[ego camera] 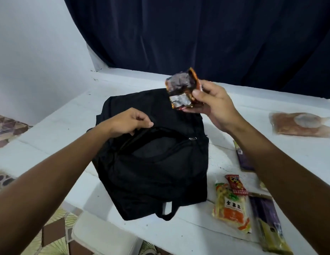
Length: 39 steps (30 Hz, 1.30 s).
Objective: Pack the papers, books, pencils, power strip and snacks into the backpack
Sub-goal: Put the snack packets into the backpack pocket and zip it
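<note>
A black backpack [151,162] lies flat on the white table [68,129], its front pocket unzipped and gaping. The left hand [129,121] pinches the pocket's upper edge, fingers curled on the fabric, holding it open. The right hand [214,105] is raised above the backpack's far end, thumb and fingers gripping a crumpled dark snack packet [184,89]. To the right of the backpack lie a yellow-orange snack bag [232,207] with a small red packet [236,184] touching its top, purple packs [265,214] just beside them, and a pale pink pouch [302,126] farther back. A dark curtain [197,34] hangs behind the table.
</note>
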Each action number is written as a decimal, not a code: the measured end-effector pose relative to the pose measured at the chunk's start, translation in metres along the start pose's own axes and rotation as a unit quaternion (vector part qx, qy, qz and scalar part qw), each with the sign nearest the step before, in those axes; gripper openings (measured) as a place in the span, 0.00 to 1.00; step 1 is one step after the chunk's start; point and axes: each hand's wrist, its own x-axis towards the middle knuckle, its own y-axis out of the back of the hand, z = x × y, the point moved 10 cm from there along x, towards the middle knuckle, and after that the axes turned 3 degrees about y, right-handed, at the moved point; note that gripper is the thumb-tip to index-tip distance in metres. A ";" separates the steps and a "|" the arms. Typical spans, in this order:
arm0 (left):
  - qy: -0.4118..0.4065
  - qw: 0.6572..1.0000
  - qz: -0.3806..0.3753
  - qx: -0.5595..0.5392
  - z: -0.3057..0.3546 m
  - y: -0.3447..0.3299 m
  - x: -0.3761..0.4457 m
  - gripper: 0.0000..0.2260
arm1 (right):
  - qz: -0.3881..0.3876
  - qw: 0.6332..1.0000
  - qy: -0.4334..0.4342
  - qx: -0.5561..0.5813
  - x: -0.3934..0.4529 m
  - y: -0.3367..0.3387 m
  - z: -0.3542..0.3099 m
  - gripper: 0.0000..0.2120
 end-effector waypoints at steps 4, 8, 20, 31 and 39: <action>-0.031 0.997 -0.003 -0.071 0.016 0.009 0.007 0.12 | -0.253 0.956 -0.033 -0.142 -0.034 -0.080 -0.014 0.07; -0.008 0.999 0.039 -0.030 0.023 0.025 0.010 0.32 | -0.260 0.838 0.032 -0.479 -0.052 -0.101 0.013 0.07; -0.177 0.935 0.248 0.185 0.108 0.087 0.004 0.24 | -0.243 0.696 0.021 -0.675 -0.034 -0.129 0.061 0.22; -0.153 0.963 0.201 0.090 0.094 0.090 0.023 0.24 | -0.216 0.798 -0.031 -0.562 -0.018 -0.105 0.020 0.14; -0.132 0.976 0.169 0.042 0.094 0.084 0.032 0.24 | -0.214 0.586 0.059 -0.779 -0.004 -0.133 0.053 0.17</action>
